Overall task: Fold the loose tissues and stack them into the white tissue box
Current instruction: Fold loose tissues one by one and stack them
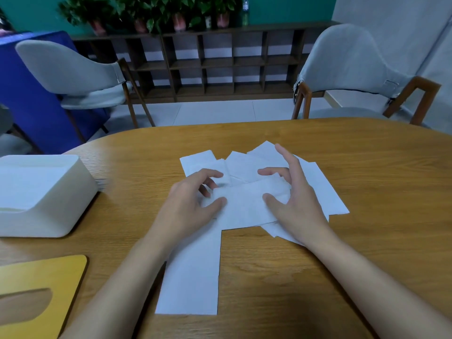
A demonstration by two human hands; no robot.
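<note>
Several loose white tissues (247, 165) lie overlapping in the middle of the wooden table (367, 167). One tissue (247, 201) lies crosswise on top of the pile. My left hand (186, 206) pinches its left end between thumb and curled fingers. My right hand (293, 196) grips its right end, thumb on top, the index finger pointing away. A long tissue (193, 275) stretches from the pile toward me. The white tissue box (61, 206) stands open at the left, with white tissue inside it.
A yellow lid (49, 277) with an oval slot lies at the near left corner. Two grey chairs (80, 72) stand beyond the far table edge, and a dark shelf unit (220, 62) with plants lines the back wall.
</note>
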